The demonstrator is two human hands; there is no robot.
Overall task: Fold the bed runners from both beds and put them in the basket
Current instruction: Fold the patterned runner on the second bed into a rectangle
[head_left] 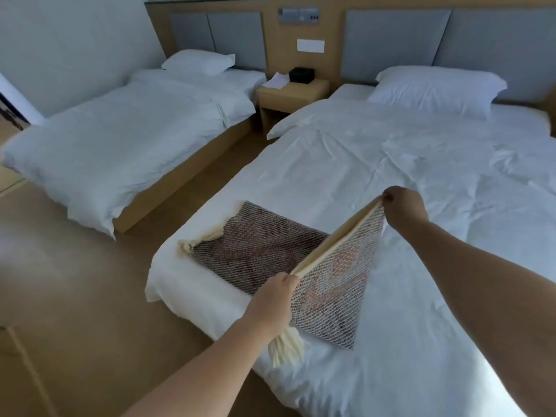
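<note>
Runner [258, 251] is lying across the foot of the near bed [421, 182], one end lifted off the duvet. Left hand [275, 291] and right hand [403, 206] are each pinching a corner of its cream edge, fingers clamped on the fabric, holding it taut between them.

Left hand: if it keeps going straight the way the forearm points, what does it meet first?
Probably the lifted half of the bed runner, whose edge the left hand already pinches; beyond that lies the white duvet. Depth is uncertain.

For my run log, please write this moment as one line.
step: folding | left hand: grips runner edge | right hand: grips same edge | bed runner: half lifted on near bed | basket: not visible
</note>
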